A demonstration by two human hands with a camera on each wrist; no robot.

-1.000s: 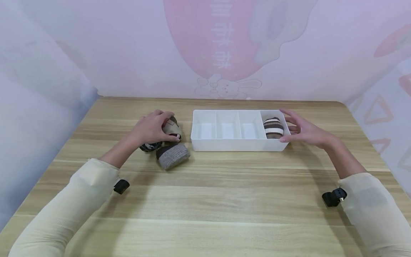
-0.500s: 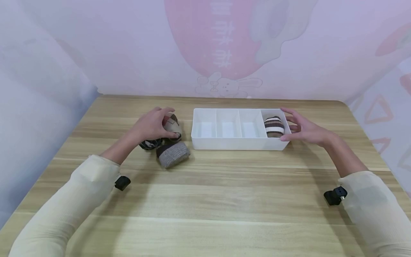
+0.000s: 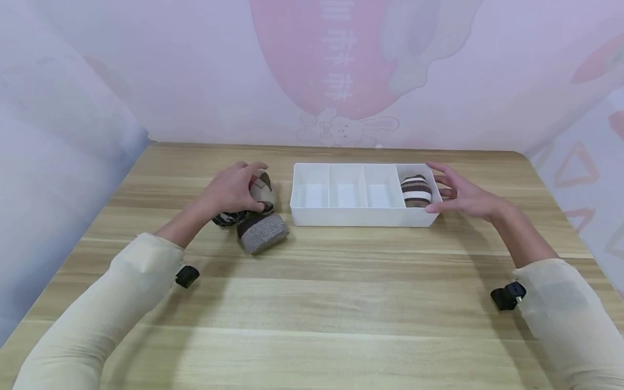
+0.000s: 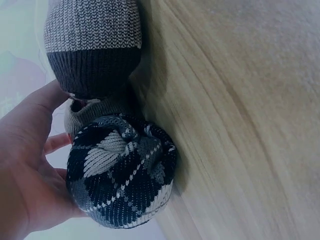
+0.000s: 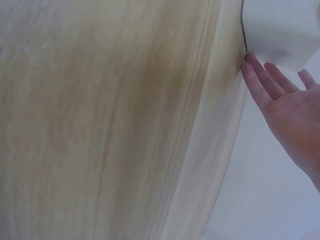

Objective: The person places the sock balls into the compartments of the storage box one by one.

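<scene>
Left hand on sock balls, right hand steadying tray.

Your left hand [image 3: 233,189] curled over the beige sock ball [image 3: 261,189], with the dark argyle ball [image 4: 121,180] under your palm and the grey ball [image 3: 263,233] just beside, nearer you. Your right hand [image 3: 463,196] lay flat, fingers straight against the end of the white tray [image 3: 351,218]; a striped ball [image 3: 416,190] sat in the compartment nearest it. Risk, as a judgement: lifting the beige ball could drag or roll its touching neighbours. No labels readable on socks or tray; backdrop characters too mirrored to read.
</scene>
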